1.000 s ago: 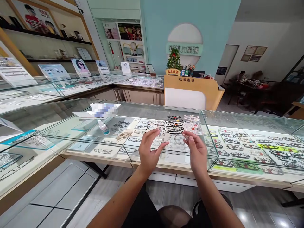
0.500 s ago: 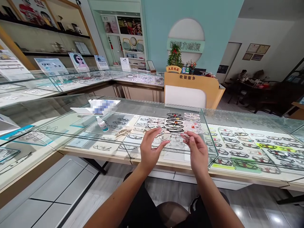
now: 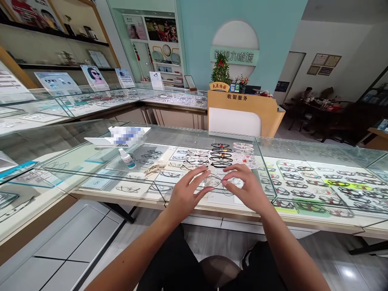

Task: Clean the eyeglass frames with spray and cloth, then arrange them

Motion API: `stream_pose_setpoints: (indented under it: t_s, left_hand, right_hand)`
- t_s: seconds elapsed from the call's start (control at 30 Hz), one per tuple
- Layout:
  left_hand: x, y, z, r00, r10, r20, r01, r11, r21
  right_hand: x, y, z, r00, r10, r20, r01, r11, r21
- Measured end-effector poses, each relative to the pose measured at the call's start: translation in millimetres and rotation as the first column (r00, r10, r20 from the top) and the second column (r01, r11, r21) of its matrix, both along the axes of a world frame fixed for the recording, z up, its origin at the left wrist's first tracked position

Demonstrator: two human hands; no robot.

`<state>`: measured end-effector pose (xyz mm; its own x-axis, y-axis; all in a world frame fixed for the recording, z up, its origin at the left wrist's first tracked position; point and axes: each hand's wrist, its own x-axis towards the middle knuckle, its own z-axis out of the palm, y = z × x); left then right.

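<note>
I hold a thin-rimmed pair of glasses (image 3: 214,181) with clear lenses just above the glass counter (image 3: 182,139). My left hand (image 3: 184,193) pinches the left lens side with thumb and fingers. Over the right side of the frame lies my right hand (image 3: 244,188), fingers bent and fingertips on the bridge area. A small spray bottle (image 3: 126,158) and a crumpled beige cloth (image 3: 155,167) lie on the counter to the left. Rows of black and clear frames (image 3: 221,155) lie on the counter just beyond my hands.
A white box (image 3: 121,136) sits on the counter at left. Glass showcases full of eyewear (image 3: 318,182) stretch left and right. A wooden cashier desk (image 3: 245,113) with a small plant (image 3: 220,72) stands behind. People sit at a dark table (image 3: 318,105) far right.
My right hand has moved left and turned over the glasses, fingers now near the bridge. Both hands and the glasses have sunk slightly toward the counter.
</note>
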<state>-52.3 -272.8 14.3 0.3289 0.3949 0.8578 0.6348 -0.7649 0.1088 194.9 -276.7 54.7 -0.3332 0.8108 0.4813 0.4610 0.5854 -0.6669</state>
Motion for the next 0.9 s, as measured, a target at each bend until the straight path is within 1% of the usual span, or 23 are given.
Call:
stream_pose_setpoints:
  t_s: [0.17,0.27,0.33,0.47,0.57,0.7,0.8,0.83,0.87,0.9]
  left_hand:
    - [-3.4,-8.8,4.6,0.999,-0.025,-0.025,0.025,0.999,-0.026]
    - [-4.8,-12.0,6.3,0.999,-0.035,0.009,0.035,0.997,-0.069]
    - [-5.7,-12.7,6.4,0.998,-0.046,0.053,0.052,0.992,-0.116]
    - [-7.2,-13.0,4.2,0.990,-0.070,0.124,0.096,0.970,-0.223]
    - [-7.2,-13.4,1.1,0.970,-0.112,0.217,0.179,0.931,-0.318]
    - [-8.0,-11.9,-2.2,0.911,-0.185,0.369,0.336,0.850,-0.405]
    - [-9.6,-10.1,-1.8,0.900,-0.212,0.381,0.376,0.820,-0.432]
    - [-9.5,-10.2,-1.7,0.909,-0.205,0.363,0.360,0.825,-0.436]
    - [-8.8,-10.8,-1.9,0.924,-0.176,0.340,0.318,0.847,-0.426]
    - [-7.3,-11.9,-2.8,0.937,-0.122,0.327,0.252,0.885,-0.391]
  right_hand:
    - [-0.3,-1.5,1.4,0.993,0.098,0.060,-0.099,0.995,0.018]
    - [-1.2,-1.9,-0.4,0.986,0.148,0.074,-0.150,0.988,0.026]
    - [-2.7,-1.1,-3.2,0.984,0.170,0.058,-0.170,0.985,0.008]
    - [-6.0,2.6,-10.7,0.977,0.215,-0.005,-0.215,0.973,-0.080]
    - [-8.4,5.8,-15.6,0.969,0.244,-0.051,-0.248,0.960,-0.132]
    - [-11.5,8.3,-21.4,0.951,0.283,-0.122,-0.304,0.927,-0.222]
    - [-13.6,10.0,-26.7,0.953,0.268,-0.144,-0.297,0.919,-0.260]
    - [-14.4,10.7,-28.7,0.955,0.254,-0.155,-0.288,0.922,-0.260]
    - [-15.4,11.3,-30.9,0.958,0.234,-0.169,-0.272,0.927,-0.258]
    - [-16.8,11.7,-33.2,0.961,0.206,-0.184,-0.249,0.935,-0.254]
